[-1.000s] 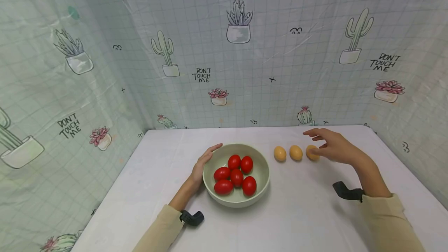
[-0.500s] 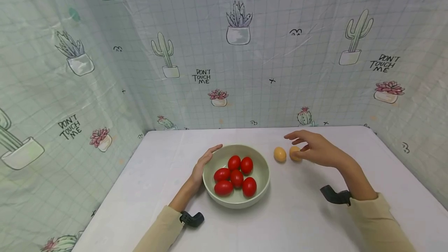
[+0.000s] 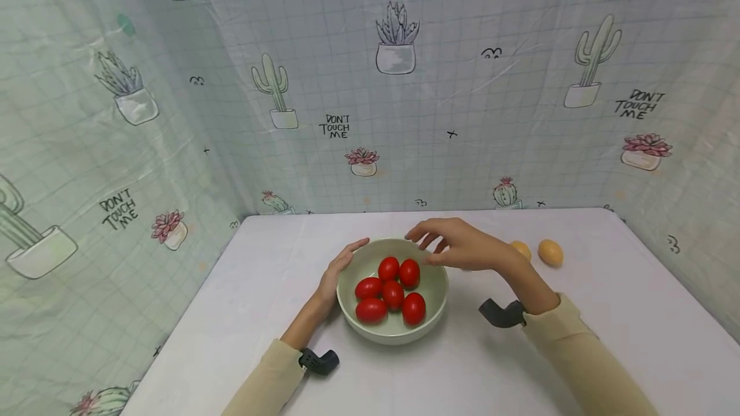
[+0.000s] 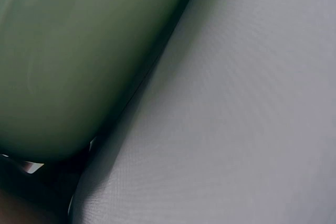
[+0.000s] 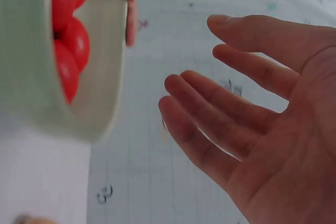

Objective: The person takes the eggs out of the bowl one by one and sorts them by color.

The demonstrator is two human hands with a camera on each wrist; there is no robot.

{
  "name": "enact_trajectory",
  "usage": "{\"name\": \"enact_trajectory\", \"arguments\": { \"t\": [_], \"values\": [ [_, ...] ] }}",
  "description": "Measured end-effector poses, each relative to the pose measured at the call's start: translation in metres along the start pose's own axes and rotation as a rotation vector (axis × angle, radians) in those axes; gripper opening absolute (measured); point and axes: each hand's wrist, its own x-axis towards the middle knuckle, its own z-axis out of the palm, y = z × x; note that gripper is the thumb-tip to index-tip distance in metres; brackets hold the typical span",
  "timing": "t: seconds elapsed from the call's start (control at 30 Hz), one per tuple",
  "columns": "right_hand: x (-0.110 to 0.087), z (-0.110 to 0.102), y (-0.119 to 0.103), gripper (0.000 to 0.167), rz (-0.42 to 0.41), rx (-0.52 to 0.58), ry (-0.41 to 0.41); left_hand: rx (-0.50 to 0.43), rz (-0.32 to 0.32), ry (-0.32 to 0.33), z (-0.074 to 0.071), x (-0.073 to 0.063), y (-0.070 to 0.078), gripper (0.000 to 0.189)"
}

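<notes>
A pale green bowl [image 3: 438, 303] holds several red, egg-shaped tomatoes [image 3: 393, 295]. My left hand [image 3: 335, 275] rests against the bowl's left outer side, fingers extended along it; their ends also show past the rim in the right wrist view. Over the bowl's right rim hovers my right hand [image 3: 457, 246], with nothing in it. The right wrist view shows that hand's palm [image 5: 283, 145], fingers loosely extended and apart from the bowl. Two yellow, egg-shaped fruits lie beyond my right forearm, one [image 3: 520, 249] partly covered by it, the other [image 3: 550, 253] in plain sight.
A white table [image 3: 277, 236] carries everything. Behind it and to the sides hangs a cloth [image 3: 451, 165] printed with cacti. The bowl's green outer wall [image 4: 63, 66] fills the upper left of the left wrist view.
My right hand has moved left from above the yellow fruits to the bowl's right rim. It now covers where two stood, and one at the far right has come into view. My left hand stays.
</notes>
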Motion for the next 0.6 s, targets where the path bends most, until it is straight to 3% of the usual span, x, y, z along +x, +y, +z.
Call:
{"name": "enact_trajectory", "arguments": {
  "t": [0.27,0.6],
  "values": [
    [0.039,0.022,-0.022,0.040,-0.012,0.022,-0.186,0.026,-0.008,0.005,0.000,0.000,0.001,0.053],
    [0.070,0.051,-0.022,0.037,-0.061,0.024,-0.404,0.019,-0.012,0.003,0.000,0.000,0.000,0.053]
  ]
}}
